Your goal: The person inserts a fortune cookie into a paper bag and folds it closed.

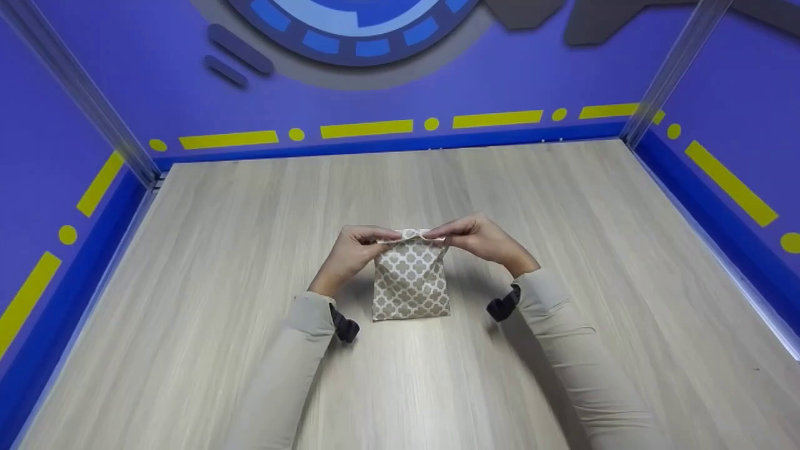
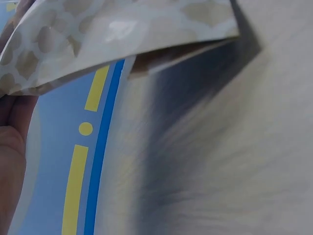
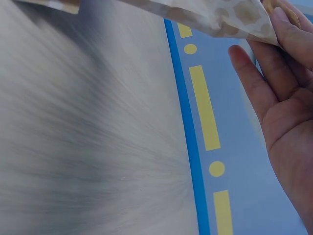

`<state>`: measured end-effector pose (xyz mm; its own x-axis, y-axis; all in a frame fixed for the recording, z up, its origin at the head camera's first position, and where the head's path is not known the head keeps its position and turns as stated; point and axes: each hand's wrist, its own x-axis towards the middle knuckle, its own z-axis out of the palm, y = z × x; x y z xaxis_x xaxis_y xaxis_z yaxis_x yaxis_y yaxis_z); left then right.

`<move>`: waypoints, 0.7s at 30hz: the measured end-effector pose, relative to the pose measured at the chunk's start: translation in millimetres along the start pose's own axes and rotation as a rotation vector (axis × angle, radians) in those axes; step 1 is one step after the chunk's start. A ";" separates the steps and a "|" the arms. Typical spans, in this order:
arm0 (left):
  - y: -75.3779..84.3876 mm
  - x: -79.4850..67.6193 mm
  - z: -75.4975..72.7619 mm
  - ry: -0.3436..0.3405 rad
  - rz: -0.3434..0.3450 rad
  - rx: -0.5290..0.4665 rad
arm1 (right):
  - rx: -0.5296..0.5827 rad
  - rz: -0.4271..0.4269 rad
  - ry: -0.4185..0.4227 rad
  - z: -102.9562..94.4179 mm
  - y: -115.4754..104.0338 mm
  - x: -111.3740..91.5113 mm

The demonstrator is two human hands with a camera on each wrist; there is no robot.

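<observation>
A small flat paper bag [image 1: 411, 281] with a tan and white lattice pattern stands at the middle of the table, its top edge toward the back wall. My left hand [image 1: 351, 252] pinches the upper left of the bag between thumb and fingers. At the upper right my right hand [image 1: 480, 240] pinches it the same way. In the right wrist view, the thumb presses the bag's corner [image 3: 244, 19] against the fingers, with the little finger held apart. The bag's lower edge [image 2: 186, 46] shows in the left wrist view, casting a shadow on the table.
The light wood table [image 1: 219, 262] spreads around both hands. Blue walls [image 1: 400, 100] with yellow dashes border it at the back and both sides. Metal corner posts [image 1: 672, 69] rise at the back. Black wrist-worn devices [image 1: 345, 326] sit at the sleeve cuffs.
</observation>
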<state>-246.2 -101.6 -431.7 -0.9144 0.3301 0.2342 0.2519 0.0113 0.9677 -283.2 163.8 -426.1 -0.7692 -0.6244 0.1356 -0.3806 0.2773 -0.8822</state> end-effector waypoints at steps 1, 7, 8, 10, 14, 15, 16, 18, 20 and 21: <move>-0.1 -0.2 -0.6 -0.004 0.000 0.011 | -0.004 0.003 -0.002 -0.1 -0.4 -0.1; -8.8 2.0 -4.1 -0.031 -0.009 0.061 | -0.019 0.019 -0.011 0.4 -2.5 0.3; -12.4 3.0 -4.7 -0.037 -0.010 0.060 | -0.025 0.019 -0.011 0.6 -2.5 0.5; -20.0 4.9 -6.3 -0.049 -0.009 0.068 | -0.033 0.020 -0.008 1.0 -1.7 0.8; -25.9 4.8 -8.0 -0.062 -0.015 0.106 | -0.027 0.027 -0.005 2.4 0.5 1.0; -25.7 4.3 -8.1 -0.061 -0.020 0.123 | -0.023 0.033 -0.005 2.6 0.8 0.8; -25.2 3.9 -8.0 -0.058 -0.027 0.138 | -0.021 0.038 -0.006 2.7 1.1 0.7; -24.5 4.0 -6.7 -0.044 -0.037 0.158 | -0.013 0.050 -0.009 2.5 1.3 0.0; -24.4 4.7 -4.4 -0.019 -0.038 0.175 | -0.010 0.063 -0.011 1.8 1.1 -1.1; -25.1 5.4 -3.0 -0.004 -0.035 0.186 | -0.005 0.069 -0.009 1.5 1.4 -1.4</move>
<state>-258.4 -103.0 -454.4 -0.9225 0.3301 0.2001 0.2747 0.1972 0.9411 -281.8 164.0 -428.2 -0.7891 -0.6101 0.0707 -0.3297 0.3238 -0.8868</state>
